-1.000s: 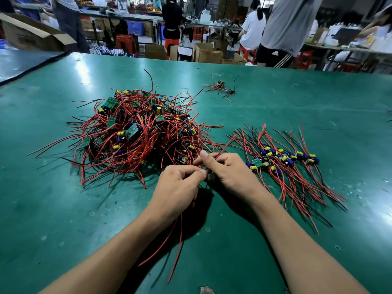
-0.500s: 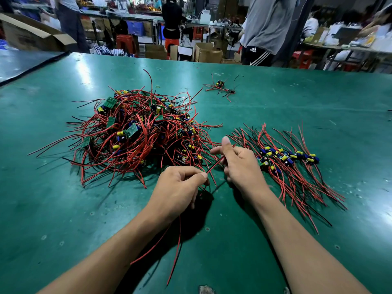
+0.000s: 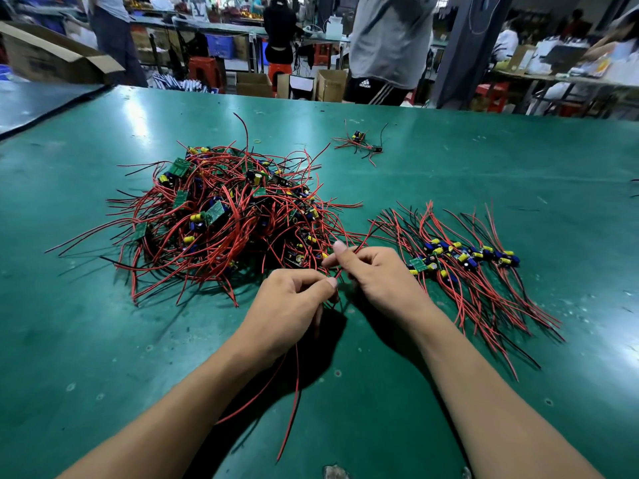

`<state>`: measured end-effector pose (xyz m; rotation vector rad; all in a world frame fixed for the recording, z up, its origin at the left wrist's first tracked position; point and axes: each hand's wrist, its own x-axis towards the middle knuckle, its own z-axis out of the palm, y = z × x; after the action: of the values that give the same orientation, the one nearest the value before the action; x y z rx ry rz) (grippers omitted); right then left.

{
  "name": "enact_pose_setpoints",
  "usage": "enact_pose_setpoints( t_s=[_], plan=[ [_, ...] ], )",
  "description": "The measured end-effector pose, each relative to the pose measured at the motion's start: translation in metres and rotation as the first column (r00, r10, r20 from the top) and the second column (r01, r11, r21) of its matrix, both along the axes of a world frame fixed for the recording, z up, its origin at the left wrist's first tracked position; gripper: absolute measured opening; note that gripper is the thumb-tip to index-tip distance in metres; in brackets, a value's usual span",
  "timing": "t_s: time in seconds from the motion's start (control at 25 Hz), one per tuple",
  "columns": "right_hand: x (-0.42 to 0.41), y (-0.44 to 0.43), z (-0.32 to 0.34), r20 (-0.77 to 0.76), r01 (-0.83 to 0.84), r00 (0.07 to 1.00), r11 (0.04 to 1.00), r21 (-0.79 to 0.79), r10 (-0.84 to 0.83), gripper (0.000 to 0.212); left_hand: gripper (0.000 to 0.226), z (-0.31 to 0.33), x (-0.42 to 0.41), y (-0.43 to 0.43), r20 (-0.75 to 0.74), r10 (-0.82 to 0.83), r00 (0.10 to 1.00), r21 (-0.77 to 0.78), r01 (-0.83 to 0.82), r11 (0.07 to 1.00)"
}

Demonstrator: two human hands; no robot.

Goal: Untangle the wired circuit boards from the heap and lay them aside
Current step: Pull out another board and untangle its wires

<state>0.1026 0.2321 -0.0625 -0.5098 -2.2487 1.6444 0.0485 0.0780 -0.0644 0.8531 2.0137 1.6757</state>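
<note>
green table point(image 3: 103, 340) carries a tangled heap point(image 3: 221, 223) of wired circuit boards toward its left edge; sorted boards point(image 3: 463, 261) lie rightward. left hand point(image 3: 290, 305) and right hand point(image 3: 377, 274) each pinch red wires point(image 3: 294, 392) between them.

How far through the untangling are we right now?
Done: a combed-out row of boards lies on the right. In hand: the left hand and right hand both pinch red wires at the heap's edge. Left: the big tangled heap, clearly the larger share.
</note>
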Motion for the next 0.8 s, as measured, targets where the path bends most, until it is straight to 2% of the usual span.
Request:
enact_pose_setpoints(
  t_s=[0.2,0.28,0.36,0.44,0.52,0.6,0.72,0.8],
  plan=[
    [-0.002,0.015,-0.005,-0.147,0.263,0.959,0.953,0.151,-0.242,0.040,0.030,0.003,0.003,0.000,-0.019,-0.060,0.998,-0.035,0.059,0.998],
    [-0.004,0.016,-0.006,-0.179,0.320,0.938,0.941,0.111,-0.298,0.040,0.030,0.004,0.003,0.000,-0.022,-0.066,0.998,-0.028,0.066,0.997],
    [-0.007,0.014,-0.006,-0.176,0.324,0.930,0.946,-0.028,-0.324,0.043,0.030,0.004,0.003,-0.001,-0.019,-0.070,0.997,-0.020,0.070,0.997],
    [-0.009,0.010,-0.002,-0.122,0.279,0.939,0.918,-0.282,-0.322,0.052,0.030,0.004,0.003,-0.002,-0.018,-0.075,0.997,-0.015,0.075,0.997],
    [-0.008,0.012,0.004,-0.068,0.182,0.962,0.803,-0.568,-0.265,0.058,0.030,0.003,0.002,-0.003,-0.009,-0.082,0.997,-0.010,0.082,0.997],
    [-0.005,0.017,0.009,-0.061,0.064,0.984,0.660,-0.749,-0.165,0.057,0.029,0.003,0.002,-0.003,0.005,-0.092,0.996,-0.005,0.092,0.996],
    [0.000,0.022,0.013,-0.071,-0.029,0.996,0.525,-0.851,-0.060,0.055,0.029,0.003,0.002,-0.003,0.015,-0.103,0.995,-0.009,0.103,0.995],
    [0.000,0.019,0.014,-0.051,0.001,0.995,0.547,-0.837,-0.080,0.050,0.030,0.003,0.002,-0.003,0.008,-0.091,0.996,-0.010,0.091,0.996]
  ],
)
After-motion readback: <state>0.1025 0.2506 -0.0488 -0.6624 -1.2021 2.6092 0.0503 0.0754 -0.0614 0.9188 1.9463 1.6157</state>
